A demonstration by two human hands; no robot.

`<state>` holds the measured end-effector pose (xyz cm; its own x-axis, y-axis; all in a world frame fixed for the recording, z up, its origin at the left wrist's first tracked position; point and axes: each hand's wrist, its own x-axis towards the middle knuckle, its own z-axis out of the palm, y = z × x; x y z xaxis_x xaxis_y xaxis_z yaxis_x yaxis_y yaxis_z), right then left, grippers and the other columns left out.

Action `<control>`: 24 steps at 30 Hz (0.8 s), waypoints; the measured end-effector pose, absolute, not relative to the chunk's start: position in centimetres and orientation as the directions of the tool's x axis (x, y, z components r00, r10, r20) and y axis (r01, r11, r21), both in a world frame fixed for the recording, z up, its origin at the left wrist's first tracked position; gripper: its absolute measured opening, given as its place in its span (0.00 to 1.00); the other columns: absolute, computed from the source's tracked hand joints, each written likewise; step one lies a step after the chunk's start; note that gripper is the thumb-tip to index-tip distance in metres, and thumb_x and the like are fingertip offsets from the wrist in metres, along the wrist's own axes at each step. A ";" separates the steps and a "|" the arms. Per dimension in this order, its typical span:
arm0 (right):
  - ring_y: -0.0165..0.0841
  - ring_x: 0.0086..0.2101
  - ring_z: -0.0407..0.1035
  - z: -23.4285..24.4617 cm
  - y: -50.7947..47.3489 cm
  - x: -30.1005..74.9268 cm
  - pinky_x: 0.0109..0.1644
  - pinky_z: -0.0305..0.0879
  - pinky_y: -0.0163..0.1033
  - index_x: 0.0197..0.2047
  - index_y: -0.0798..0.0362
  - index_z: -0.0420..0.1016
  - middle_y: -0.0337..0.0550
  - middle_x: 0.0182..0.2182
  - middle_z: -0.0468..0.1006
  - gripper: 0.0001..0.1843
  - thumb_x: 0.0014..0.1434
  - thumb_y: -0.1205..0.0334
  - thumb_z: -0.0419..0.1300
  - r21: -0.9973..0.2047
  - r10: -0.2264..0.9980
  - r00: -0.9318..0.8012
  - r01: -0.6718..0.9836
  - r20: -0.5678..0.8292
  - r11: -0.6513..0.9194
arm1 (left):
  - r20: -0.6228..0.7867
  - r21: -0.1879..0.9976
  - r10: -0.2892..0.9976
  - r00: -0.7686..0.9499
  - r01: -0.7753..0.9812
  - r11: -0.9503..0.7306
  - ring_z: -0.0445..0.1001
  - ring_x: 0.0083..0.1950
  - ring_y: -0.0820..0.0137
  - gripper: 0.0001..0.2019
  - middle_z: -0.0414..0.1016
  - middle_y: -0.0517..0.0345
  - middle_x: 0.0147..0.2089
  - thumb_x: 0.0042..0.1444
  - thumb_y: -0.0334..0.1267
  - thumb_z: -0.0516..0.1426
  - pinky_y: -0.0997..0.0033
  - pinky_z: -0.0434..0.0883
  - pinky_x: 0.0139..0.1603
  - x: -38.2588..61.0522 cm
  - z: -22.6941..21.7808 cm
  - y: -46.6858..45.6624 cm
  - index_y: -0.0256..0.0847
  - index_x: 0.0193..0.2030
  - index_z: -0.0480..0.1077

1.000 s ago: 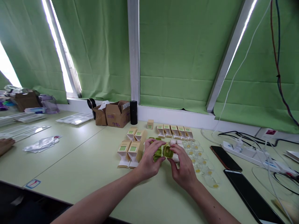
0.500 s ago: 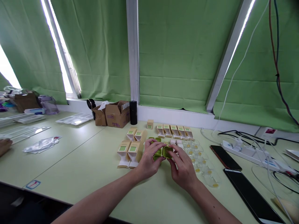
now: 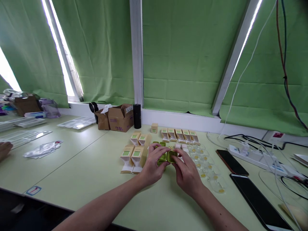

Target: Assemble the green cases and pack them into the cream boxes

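Note:
My left hand (image 3: 154, 165) and my right hand (image 3: 186, 173) meet over a cluster of small green cases (image 3: 168, 156) on the pale green table (image 3: 84, 166). Both hands curl their fingers round the green cases, pinching them from either side. Just left of my left hand stand tan cardboard boxes with green labels (image 3: 132, 155). Beyond the hands a row of the same tan boxes (image 3: 179, 135) lines up. To the right of my right hand lie several clear plastic pieces with yellow dots (image 3: 207, 168).
Open cardboard cartons (image 3: 117, 117) and a black cylinder (image 3: 137, 116) stand by the window sill. Two phones (image 3: 232, 162) and a power strip with cables (image 3: 255, 154) lie at the right. Clear trays (image 3: 77, 122) and bags (image 3: 42, 149) lie left, near another person's hand (image 3: 4, 149).
My right hand has shifted slightly left, closing in on the green cases and covering the white piece seen earlier. My left hand has stayed put.

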<state>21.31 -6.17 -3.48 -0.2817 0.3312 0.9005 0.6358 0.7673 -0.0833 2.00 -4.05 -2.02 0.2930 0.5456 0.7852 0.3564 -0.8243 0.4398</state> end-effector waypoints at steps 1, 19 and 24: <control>0.49 0.58 0.75 -3.5 -6.2 21.3 0.56 0.80 0.58 0.63 0.52 0.74 0.61 0.58 0.76 0.22 0.69 0.73 0.55 -0.097 0.339 -0.274 0.633 0.900 0.768 | 0.783 0.445 0.550 0.292 0.356 -0.822 0.68 0.62 0.51 0.22 0.80 0.47 0.55 0.60 0.28 0.63 0.43 0.68 0.64 2.0 -2.0 -4.0 0.44 0.61 0.74; 0.49 0.59 0.75 -3.4 -6.3 21.3 0.57 0.80 0.58 0.61 0.50 0.76 0.60 0.60 0.76 0.22 0.68 0.75 0.56 -0.126 0.330 -0.253 0.589 0.910 0.799 | 0.790 0.443 0.546 0.279 0.357 -0.823 0.69 0.61 0.51 0.22 0.80 0.47 0.55 0.61 0.30 0.64 0.44 0.70 0.62 2.0 -1.9 -4.2 0.45 0.62 0.75; 0.49 0.60 0.74 -3.5 -6.2 21.3 0.57 0.80 0.59 0.61 0.50 0.76 0.60 0.60 0.76 0.22 0.69 0.74 0.55 -0.118 0.329 -0.262 0.591 0.907 0.798 | 0.783 0.447 0.556 0.278 0.371 -0.814 0.70 0.60 0.51 0.22 0.81 0.46 0.54 0.62 0.33 0.64 0.44 0.70 0.61 1.9 -1.9 -4.1 0.46 0.62 0.75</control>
